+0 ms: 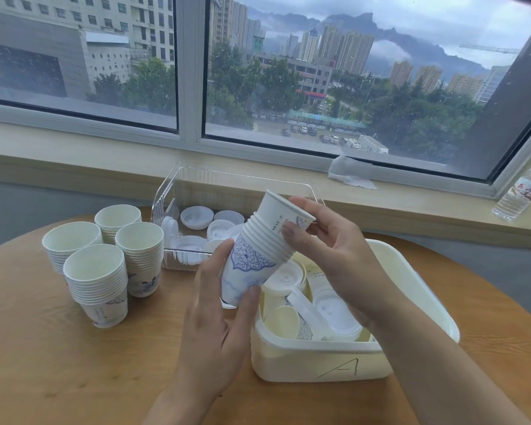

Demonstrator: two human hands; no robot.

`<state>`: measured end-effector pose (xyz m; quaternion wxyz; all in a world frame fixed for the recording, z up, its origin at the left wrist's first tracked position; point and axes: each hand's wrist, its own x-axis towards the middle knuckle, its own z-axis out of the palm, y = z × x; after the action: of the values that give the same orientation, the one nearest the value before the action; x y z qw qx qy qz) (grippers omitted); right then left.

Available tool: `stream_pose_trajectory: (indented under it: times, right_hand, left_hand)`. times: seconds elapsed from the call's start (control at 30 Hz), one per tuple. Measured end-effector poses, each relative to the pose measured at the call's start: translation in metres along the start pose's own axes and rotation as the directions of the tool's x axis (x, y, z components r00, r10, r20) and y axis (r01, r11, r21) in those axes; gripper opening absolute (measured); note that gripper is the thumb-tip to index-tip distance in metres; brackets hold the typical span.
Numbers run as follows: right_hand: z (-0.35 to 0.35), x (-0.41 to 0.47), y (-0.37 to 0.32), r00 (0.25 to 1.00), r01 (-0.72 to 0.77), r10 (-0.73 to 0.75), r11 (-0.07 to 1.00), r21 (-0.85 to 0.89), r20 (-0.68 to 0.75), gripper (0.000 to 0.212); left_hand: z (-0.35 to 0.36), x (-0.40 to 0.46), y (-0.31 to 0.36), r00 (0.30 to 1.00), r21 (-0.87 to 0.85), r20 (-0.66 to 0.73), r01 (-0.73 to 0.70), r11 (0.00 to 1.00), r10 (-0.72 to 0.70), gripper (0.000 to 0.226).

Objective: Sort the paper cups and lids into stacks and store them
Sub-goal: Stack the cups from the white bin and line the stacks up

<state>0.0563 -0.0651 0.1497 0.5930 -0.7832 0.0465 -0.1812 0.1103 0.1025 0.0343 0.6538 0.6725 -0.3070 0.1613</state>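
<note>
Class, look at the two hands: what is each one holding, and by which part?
Both hold one nested stack of paper cups: the left hand grips its base, the right hand grips the top cup near the rim.

An upper-floor office or break room: a round wooden worktop (74, 363) by a wide window (319, 72) overlooking city towers (344, 47).

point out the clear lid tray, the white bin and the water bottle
clear lid tray (166, 194), head view, on its left wall
white bin (304, 360), head view, on its near front wall beside the A mark
water bottle (517, 194), head view, on its label area, on the sill at far right
</note>
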Motion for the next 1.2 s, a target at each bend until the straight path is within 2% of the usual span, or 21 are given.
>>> stream_pose_trajectory:
  times: [0.1,0.27,0.53,0.6,0.7,0.8,0.9,1.07,1.2]
  right_hand:
    - [0.001,-0.001,0.006,0.999,-0.027,0.027,0.999,-0.017,0.03,0.046]
    - [0.003,-0.002,0.011,0.999,-0.026,0.029,0.997,-0.07,0.043,0.064]
    - [0.0,-0.002,0.009,0.994,-0.026,0.042,0.988,-0.151,0.104,0.041]
    - [-0.008,-0.005,0.006,0.994,-0.008,0.035,0.97,-0.245,0.106,0.048]
    - [-0.027,-0.015,0.003,0.996,0.053,-0.015,0.9,-0.433,0.091,0.062]
    - [-0.054,-0.026,0.003,0.994,0.08,-0.015,0.78,-0.621,0.109,0.06]
    - [-0.082,-0.037,0.007,0.992,0.041,0.068,0.631,-0.775,0.108,0.056]
    - [-0.113,-0.047,0.019,0.975,-0.015,0.205,0.459,-0.888,0.089,0.057]
    - [-0.121,-0.051,0.028,0.948,-0.063,0.31,0.406,-0.912,0.073,0.067]
  left_hand:
    - [0.0,-0.001,-0.002,1.0,-0.002,0.006,0.009,1.0,-0.009,0.057]
    - [0.001,0.0,0.0,1.0,-0.015,0.005,-0.003,1.0,0.003,0.057]
    - [0.001,0.0,0.0,1.0,0.018,0.0,-0.007,1.0,0.007,0.057]
    - [0.0,0.0,0.0,1.0,0.035,0.0,-0.013,0.999,0.013,0.056]
    - [0.0,0.0,0.0,1.0,0.042,0.006,-0.009,0.999,0.008,0.057]
    - [-0.001,0.0,-0.001,1.0,0.046,0.01,-0.004,0.999,0.003,0.056]
    - [-0.002,-0.001,-0.002,1.0,0.044,0.014,0.012,0.999,-0.012,0.057]
    - [0.0,0.0,-0.002,1.0,0.045,0.013,0.012,0.999,-0.012,0.058]
    - [0.001,-0.001,0.0,1.0,0.033,-0.001,0.009,0.999,-0.009,0.059]
